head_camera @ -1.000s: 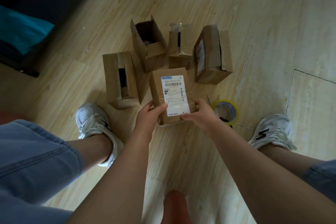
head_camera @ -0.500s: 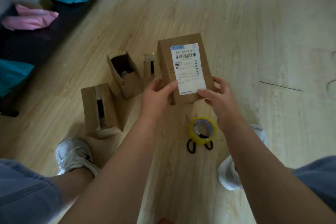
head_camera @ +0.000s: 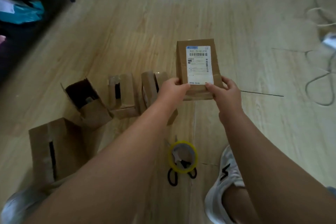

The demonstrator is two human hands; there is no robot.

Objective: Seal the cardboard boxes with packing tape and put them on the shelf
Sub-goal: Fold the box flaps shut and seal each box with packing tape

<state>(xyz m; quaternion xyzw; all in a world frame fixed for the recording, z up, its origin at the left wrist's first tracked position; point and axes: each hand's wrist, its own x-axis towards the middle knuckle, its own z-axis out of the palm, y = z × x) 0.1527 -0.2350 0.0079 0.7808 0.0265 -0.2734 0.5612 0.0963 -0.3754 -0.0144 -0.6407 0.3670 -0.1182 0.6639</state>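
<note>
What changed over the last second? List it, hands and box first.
The brown cardboard box with the white shipping label was lifted from among the other boxes and carried up and forward, to their right. The left hand and right hand kept gripping its lower end; nothing was let go. The four other cardboard boxes, the yellow tape roll and the black-handled scissors stayed on the wooden floor.

obstacles: open boxes (head_camera: 96, 116) left, tape roll (head_camera: 182, 169) near, cables (head_camera: 317, 85) right | free: floor (head_camera: 145, 23) ahead
</note>
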